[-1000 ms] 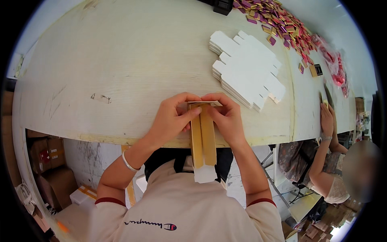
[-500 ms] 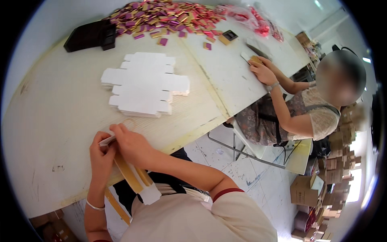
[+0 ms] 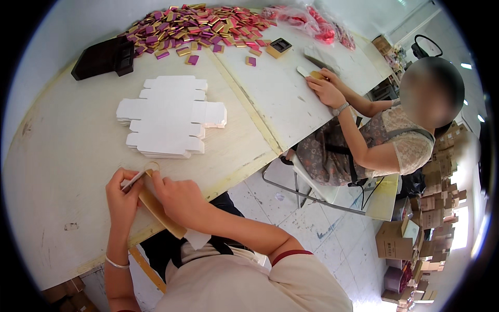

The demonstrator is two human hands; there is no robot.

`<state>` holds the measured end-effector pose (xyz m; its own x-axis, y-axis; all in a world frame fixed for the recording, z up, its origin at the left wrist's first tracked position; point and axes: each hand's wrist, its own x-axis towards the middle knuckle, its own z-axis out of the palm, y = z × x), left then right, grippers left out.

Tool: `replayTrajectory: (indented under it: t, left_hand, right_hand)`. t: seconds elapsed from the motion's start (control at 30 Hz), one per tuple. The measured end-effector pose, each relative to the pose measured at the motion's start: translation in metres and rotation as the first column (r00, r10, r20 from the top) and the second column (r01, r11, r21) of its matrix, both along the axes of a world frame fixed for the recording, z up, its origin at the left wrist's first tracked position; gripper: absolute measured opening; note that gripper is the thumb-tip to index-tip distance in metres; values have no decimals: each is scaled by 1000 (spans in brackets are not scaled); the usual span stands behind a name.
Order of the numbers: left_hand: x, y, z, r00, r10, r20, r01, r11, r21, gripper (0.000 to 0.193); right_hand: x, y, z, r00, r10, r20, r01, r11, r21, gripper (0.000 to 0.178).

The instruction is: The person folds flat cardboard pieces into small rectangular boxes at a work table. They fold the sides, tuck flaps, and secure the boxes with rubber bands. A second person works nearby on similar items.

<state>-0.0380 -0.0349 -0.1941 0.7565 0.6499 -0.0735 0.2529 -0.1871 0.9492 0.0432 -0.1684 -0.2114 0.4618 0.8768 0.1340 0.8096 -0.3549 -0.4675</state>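
Note:
A folded cardboard carton (image 3: 158, 214), gold outside with white flaps, slants over the table's near edge toward my body. My left hand (image 3: 121, 193) is closed on its upper end, pinching a white flap between thumb and fingers. My right hand (image 3: 179, 200) grips the same end from the other side, its fingers bent over the gold panel. Part of the carton is hidden behind my right hand. Just beyond my hands lies a stack of flat white carton blanks (image 3: 166, 117).
A heap of small gold, purple and pink wrapped pieces (image 3: 192, 26) covers the table's far side. Black trays (image 3: 104, 58) lie left of it, pink plastic bags (image 3: 317, 23) to its right. At the right a seated co-worker (image 3: 364, 132) handles a gold carton. Cardboard boxes (image 3: 397, 239) line the floor.
My hands have shifted slightly on the carton, and it has turned so its gold side shows more. The whole view has shifted a little. The co-worker still holds a carton.

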Motion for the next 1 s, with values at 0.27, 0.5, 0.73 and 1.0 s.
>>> replayTrajectory:
  t: [0.27, 0.5, 0.73, 1.0]
  left_hand:
    - [13, -4, -10, 1000, -3, 16, 1, 996, 85, 10]
    - [13, -10, -1, 999, -48, 6, 48, 998, 30, 12]
    - [11, 3, -14, 992, -125, -6, 121, 945, 304, 33]
    - [7, -2, -10, 995, -99, -32, 103, 981, 163, 39]
  right_hand:
    - [12, 3, -12, 999, -36, 28, 35, 999, 25, 45]
    - [20, 5, -2, 992, 9, -124, -8, 1000, 14, 31]
    - [18, 6, 0, 989, -21, -149, 20, 1000, -4, 29]
    - [3, -6, 14, 988, -76, -132, 61, 992, -114, 45]
